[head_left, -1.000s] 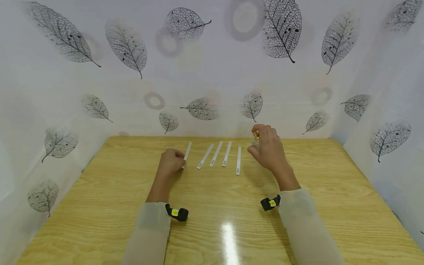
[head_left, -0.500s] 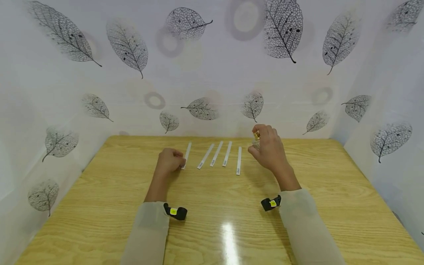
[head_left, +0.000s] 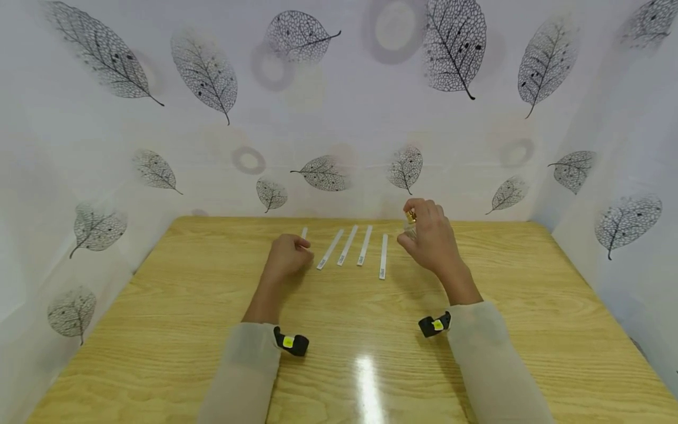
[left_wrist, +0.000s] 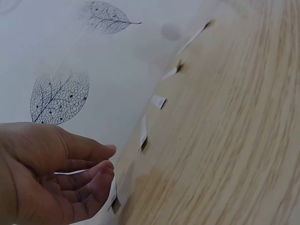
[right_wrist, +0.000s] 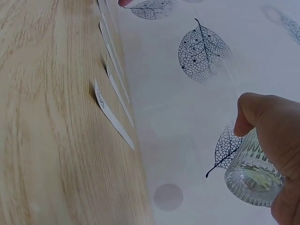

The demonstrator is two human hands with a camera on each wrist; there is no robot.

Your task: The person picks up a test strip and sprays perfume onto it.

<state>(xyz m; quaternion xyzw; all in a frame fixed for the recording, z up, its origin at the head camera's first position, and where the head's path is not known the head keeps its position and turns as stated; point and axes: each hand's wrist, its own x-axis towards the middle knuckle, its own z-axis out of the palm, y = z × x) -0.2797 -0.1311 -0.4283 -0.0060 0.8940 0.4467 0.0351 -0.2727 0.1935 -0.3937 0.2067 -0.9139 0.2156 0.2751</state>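
My right hand [head_left: 431,238] grips a small perfume bottle [right_wrist: 253,173] of clear ribbed glass, holding it tilted above the table. Its gold top [head_left: 411,217] shows between thumb and fingers in the head view. My left hand [head_left: 288,256] hovers over the leftmost paper strip [head_left: 304,232], hiding most of it. In the left wrist view, its thumb and fingers [left_wrist: 96,187] are loosely curled with nothing seen between them. Several white paper strips lie in a row, and the rightmost strip [head_left: 384,257] bears printing at its near end.
The wooden table [head_left: 339,330] runs back to a leaf-patterned wall covering [head_left: 339,118] just behind the strips. Matching covering stands at both sides. A black camera [head_left: 292,341] sits on my left wrist and another camera [head_left: 434,324] on the right.
My left hand has shifted right from beside the leftmost strip to over it, covering most of it. The right hand stays in place with the perfume bottle.
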